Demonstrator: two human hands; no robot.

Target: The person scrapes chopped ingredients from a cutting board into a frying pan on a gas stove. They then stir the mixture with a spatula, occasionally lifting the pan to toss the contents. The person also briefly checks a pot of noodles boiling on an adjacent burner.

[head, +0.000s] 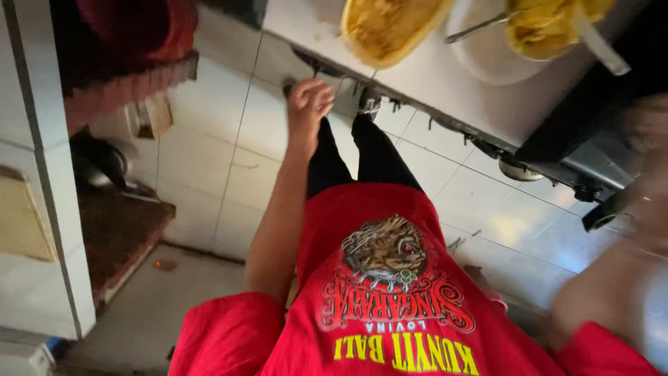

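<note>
- Counter edge (390,76) — the left hand (308,104) reaches up just under it, fingers curled narrow, holding nothing visible.
- Right hand (650,188) — blurred by the stove; its grip cannot be told.
- Yellow bowl (386,28) holds yellow batter.
- White plate (487,59) carries yellow food and a spoon (480,28).

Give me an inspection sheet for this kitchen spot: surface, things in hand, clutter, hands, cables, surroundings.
Surface: pale counter, smeared, seen from above at the top of the view.
Things in hand: left hand reaches down to the counter's lower edge; whether it grips anything cannot be told.
Clutter: yellow dough in a bowl; a plate with more yellow food and a metal utensil.
Hands: left fingers curled; right hand blurred at the frame's edge beside the black stove.
Cables: nothing seen.
Surroundings: white tiled floor, a dark pot on a low shelf, a brown mat.
</note>
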